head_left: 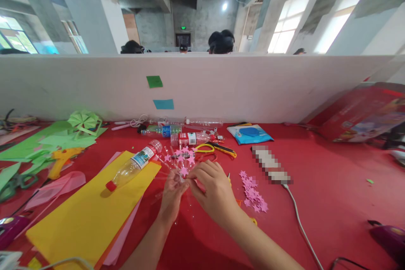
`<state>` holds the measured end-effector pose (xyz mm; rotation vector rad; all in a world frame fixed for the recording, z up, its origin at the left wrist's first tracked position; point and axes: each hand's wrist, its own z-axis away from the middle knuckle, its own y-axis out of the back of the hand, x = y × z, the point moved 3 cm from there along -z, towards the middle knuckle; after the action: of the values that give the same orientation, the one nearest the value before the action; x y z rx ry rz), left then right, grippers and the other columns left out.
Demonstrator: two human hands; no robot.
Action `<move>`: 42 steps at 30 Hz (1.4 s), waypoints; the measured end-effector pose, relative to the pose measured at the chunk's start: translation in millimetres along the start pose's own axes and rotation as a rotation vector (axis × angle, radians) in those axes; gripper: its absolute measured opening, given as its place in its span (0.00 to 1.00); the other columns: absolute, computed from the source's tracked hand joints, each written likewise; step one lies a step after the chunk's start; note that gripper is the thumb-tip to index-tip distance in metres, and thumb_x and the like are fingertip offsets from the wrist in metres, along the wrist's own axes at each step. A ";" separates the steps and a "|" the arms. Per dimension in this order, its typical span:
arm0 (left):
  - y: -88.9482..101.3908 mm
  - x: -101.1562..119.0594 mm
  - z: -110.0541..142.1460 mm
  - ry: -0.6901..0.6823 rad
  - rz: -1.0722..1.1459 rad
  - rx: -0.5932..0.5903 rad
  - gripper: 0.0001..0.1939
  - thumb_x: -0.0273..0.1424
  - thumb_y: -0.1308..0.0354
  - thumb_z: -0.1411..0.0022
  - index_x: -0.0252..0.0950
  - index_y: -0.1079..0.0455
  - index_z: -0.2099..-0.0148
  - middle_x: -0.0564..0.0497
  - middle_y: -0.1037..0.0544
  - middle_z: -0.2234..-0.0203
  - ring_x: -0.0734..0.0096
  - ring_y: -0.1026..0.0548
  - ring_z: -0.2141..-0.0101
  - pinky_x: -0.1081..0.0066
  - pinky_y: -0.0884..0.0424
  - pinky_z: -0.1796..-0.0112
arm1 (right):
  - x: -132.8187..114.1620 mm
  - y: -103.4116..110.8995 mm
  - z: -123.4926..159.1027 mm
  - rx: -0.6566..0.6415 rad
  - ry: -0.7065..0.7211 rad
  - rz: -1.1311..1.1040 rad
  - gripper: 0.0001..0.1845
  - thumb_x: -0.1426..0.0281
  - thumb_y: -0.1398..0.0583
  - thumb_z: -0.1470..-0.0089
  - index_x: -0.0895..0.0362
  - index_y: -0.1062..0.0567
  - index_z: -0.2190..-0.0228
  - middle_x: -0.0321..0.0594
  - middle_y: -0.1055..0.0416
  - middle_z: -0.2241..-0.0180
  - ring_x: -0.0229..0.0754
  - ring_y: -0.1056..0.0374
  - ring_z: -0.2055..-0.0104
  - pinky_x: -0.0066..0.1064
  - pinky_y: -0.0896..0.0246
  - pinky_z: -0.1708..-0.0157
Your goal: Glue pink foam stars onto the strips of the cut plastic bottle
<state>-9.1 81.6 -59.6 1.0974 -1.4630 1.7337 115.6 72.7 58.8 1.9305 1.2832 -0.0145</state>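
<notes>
My left hand (173, 187) is closed around a clear plastic piece cut into thin strips, with pink foam stars (184, 171) on several of the strips. The fingers of my right hand (213, 183) are pinched together over the middle of that piece; what sits between their tips is too small to make out. To the right of my right hand lies a loose pile of pink stars (253, 194). Just beyond both hands are yellow-handled scissors (205, 148) and a yellow-and-black utility knife (226, 150).
A labelled plastic bottle (134, 164) rests on yellow sheets (91, 215) at left. Beyond them lie a yellow glue gun (61, 161) and green paper (57, 140). More bottles (191, 138) line the back, beside a blue wipes pack (249, 133). A white cable (302, 223) runs along the right.
</notes>
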 end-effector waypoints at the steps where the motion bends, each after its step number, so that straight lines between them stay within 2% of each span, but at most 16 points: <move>1: 0.0 1.3 -0.1 -0.013 0.002 -0.012 0.21 0.33 0.32 0.54 0.39 0.36 0.59 0.57 0.29 0.73 0.77 0.30 0.72 0.76 0.34 0.68 | -0.5 -0.7 0.0 -0.012 -0.022 -0.029 0.08 0.77 0.45 0.45 0.56 0.29 0.73 0.39 0.28 0.72 0.41 0.35 0.68 0.34 0.43 0.65; 4: -0.6 5.2 -0.6 -0.050 0.017 -0.048 0.21 0.34 0.32 0.54 0.39 0.36 0.60 0.55 0.28 0.72 0.75 0.30 0.71 0.75 0.34 0.67 | -0.9 -1.2 -0.4 -0.033 -0.078 -0.123 0.06 0.77 0.43 0.47 0.55 0.30 0.72 0.38 0.27 0.71 0.41 0.33 0.67 0.34 0.41 0.64; 10: 4.0 5.2 -4.1 -0.043 -0.007 0.064 0.22 0.35 0.32 0.57 0.38 0.34 0.59 0.54 0.25 0.70 0.72 0.27 0.68 0.73 0.33 0.64 | -1.3 -1.8 0.7 -0.055 -0.113 -0.220 0.06 0.78 0.42 0.47 0.55 0.31 0.72 0.35 0.28 0.73 0.39 0.33 0.70 0.33 0.42 0.65; 15: 3.3 6.1 -6.8 -0.056 -0.001 0.086 0.20 0.35 0.31 0.57 0.39 0.34 0.62 0.56 0.25 0.72 0.74 0.27 0.70 0.74 0.34 0.65 | -8.0 7.1 0.5 0.059 -0.002 -0.070 0.06 0.77 0.45 0.45 0.55 0.31 0.70 0.38 0.28 0.72 0.42 0.34 0.69 0.34 0.42 0.66; 18: 2.4 7.0 -7.5 -0.080 -0.011 0.089 0.19 0.34 0.31 0.57 0.39 0.35 0.64 0.57 0.25 0.73 0.75 0.28 0.71 0.75 0.34 0.66 | -8.9 10.0 1.1 0.119 0.010 -0.077 0.05 0.77 0.45 0.44 0.56 0.31 0.68 0.41 0.27 0.69 0.42 0.33 0.66 0.34 0.39 0.64; 22: 3.0 5.7 -7.7 -0.101 -0.047 0.080 0.18 0.33 0.33 0.54 0.39 0.36 0.62 0.57 0.25 0.72 0.75 0.27 0.70 0.74 0.33 0.65 | -6.2 2.2 4.4 0.095 -0.075 -0.205 0.07 0.77 0.46 0.44 0.55 0.31 0.65 0.40 0.27 0.66 0.39 0.32 0.66 0.30 0.36 0.66; 25: 4.7 3.6 -7.4 -0.106 -0.082 0.090 0.19 0.35 0.34 0.54 0.39 0.35 0.61 0.56 0.25 0.72 0.73 0.26 0.70 0.72 0.32 0.65 | -3.5 -6.6 7.8 0.044 -0.190 -0.256 0.07 0.76 0.46 0.44 0.55 0.32 0.63 0.38 0.27 0.68 0.37 0.32 0.71 0.27 0.36 0.71; 28: 6.2 1.3 -6.9 -0.100 -0.124 0.107 0.20 0.37 0.34 0.53 0.38 0.35 0.59 0.54 0.24 0.70 0.70 0.25 0.70 0.71 0.32 0.65 | -1.3 -11.9 10.2 0.018 -0.258 -0.283 0.06 0.75 0.45 0.44 0.55 0.31 0.63 0.37 0.26 0.69 0.37 0.31 0.71 0.25 0.36 0.72; 32: 7.1 -0.5 -7.1 -0.104 -0.144 0.106 0.21 0.38 0.34 0.54 0.38 0.35 0.58 0.53 0.23 0.69 0.70 0.25 0.69 0.70 0.31 0.65 | -0.5 -13.0 10.8 0.050 -0.201 -0.283 0.06 0.75 0.46 0.44 0.55 0.31 0.66 0.38 0.25 0.69 0.38 0.29 0.70 0.26 0.35 0.71; 36: 7.7 -0.6 -7.5 -0.102 -0.122 0.112 0.22 0.38 0.34 0.54 0.38 0.35 0.58 0.53 0.23 0.69 0.69 0.25 0.68 0.70 0.31 0.63 | -1.7 -12.4 10.0 0.087 -0.116 -0.253 0.10 0.77 0.46 0.44 0.56 0.28 0.63 0.40 0.24 0.68 0.39 0.28 0.67 0.27 0.33 0.67; 42: 6.9 0.1 -6.5 -0.096 -0.053 0.086 0.22 0.37 0.33 0.55 0.39 0.35 0.58 0.54 0.24 0.68 0.70 0.25 0.68 0.69 0.31 0.62 | -2.7 -15.3 10.9 0.069 -0.124 -0.324 0.13 0.78 0.45 0.46 0.55 0.27 0.60 0.40 0.24 0.68 0.39 0.28 0.67 0.28 0.32 0.67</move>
<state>-16.3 86.5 -63.0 1.2689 -1.4150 1.7421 106.7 66.5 43.2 1.7291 1.5129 -0.3400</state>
